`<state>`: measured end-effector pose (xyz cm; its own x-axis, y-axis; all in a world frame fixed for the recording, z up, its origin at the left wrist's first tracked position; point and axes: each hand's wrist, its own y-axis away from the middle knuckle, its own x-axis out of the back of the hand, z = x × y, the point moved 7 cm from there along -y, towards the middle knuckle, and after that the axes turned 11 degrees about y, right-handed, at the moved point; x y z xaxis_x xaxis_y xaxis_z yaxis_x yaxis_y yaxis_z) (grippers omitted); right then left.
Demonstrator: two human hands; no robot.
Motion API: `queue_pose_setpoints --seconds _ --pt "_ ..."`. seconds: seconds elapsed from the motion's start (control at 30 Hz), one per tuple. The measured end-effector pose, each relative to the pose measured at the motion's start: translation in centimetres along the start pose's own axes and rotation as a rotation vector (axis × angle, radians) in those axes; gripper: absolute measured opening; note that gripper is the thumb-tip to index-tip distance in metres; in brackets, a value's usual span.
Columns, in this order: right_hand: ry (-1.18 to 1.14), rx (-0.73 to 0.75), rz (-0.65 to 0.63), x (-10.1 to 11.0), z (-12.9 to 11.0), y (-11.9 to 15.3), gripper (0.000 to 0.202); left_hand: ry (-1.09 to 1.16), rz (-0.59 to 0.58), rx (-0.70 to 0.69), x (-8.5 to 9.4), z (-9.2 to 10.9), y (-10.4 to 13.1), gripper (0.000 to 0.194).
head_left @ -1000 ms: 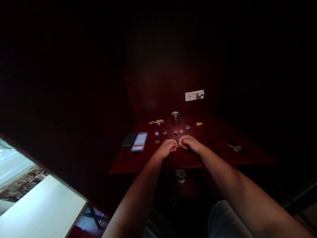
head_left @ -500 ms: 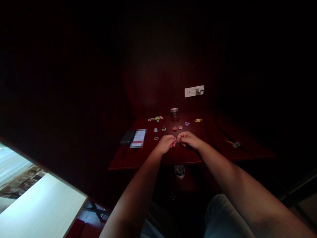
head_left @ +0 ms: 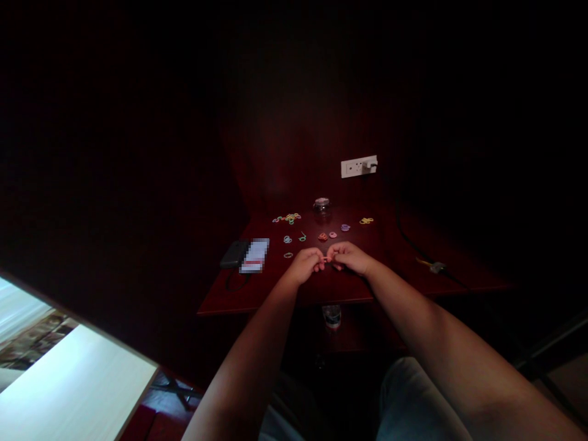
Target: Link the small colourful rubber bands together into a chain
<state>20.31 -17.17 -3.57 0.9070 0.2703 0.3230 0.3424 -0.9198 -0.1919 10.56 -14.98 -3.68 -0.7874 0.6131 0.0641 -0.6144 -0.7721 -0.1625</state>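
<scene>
My left hand (head_left: 309, 264) and my right hand (head_left: 349, 257) meet above the front of the dark red table. Fingertips of both are pinched on a small pinkish elastic band (head_left: 326, 258), which spans the short gap between them. Just beyond lie a red bunch of bands (head_left: 323, 236) and a pink one (head_left: 333, 235). Farther right are purple bands (head_left: 345, 228) and yellow bands (head_left: 366, 221). To the left sit green bands (head_left: 302, 237), light blue bands (head_left: 287, 239) and a single dull-coloured ring (head_left: 288, 255). A mixed-colour pile (head_left: 287, 218) lies behind them.
A lidded clear jar (head_left: 322, 209) stands at the back. On the left, a phone with a blurred screen (head_left: 255, 255) lies beside a black case (head_left: 234, 254). A cable with a grey piece (head_left: 437, 267) runs along the right. Below the table edge is a clear cup (head_left: 332, 317).
My hands have moved slightly apart, and more of the pinkish band shows between them. The view has shifted a little; the things on the table stay put.
</scene>
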Motion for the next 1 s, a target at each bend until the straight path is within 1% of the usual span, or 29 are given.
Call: queue_pose_setpoints --seconds 0.5,0.63,0.73,0.87,1.0 --pt "0.019 0.000 0.017 0.0 -0.2 0.0 0.013 -0.013 0.030 -0.050 0.4 0.3 0.0 0.016" --pt "0.030 0.009 0.042 0.2 -0.2 0.0 0.016 0.013 0.070 -0.050 0.6 0.1 0.0 0.016" --pt "0.034 0.010 0.084 0.5 -0.1 0.1 0.018 0.053 0.112 -0.047 1.0 -0.1 -0.1 0.014" --pt "0.043 0.012 0.137 0.8 -0.1 0.1 0.019 0.101 0.172 -0.075 1.5 -0.3 -0.2 0.012" --pt "0.010 0.002 0.152 1.0 0.1 0.1 0.017 0.068 0.209 -0.102 1.7 -0.3 -0.2 0.006"
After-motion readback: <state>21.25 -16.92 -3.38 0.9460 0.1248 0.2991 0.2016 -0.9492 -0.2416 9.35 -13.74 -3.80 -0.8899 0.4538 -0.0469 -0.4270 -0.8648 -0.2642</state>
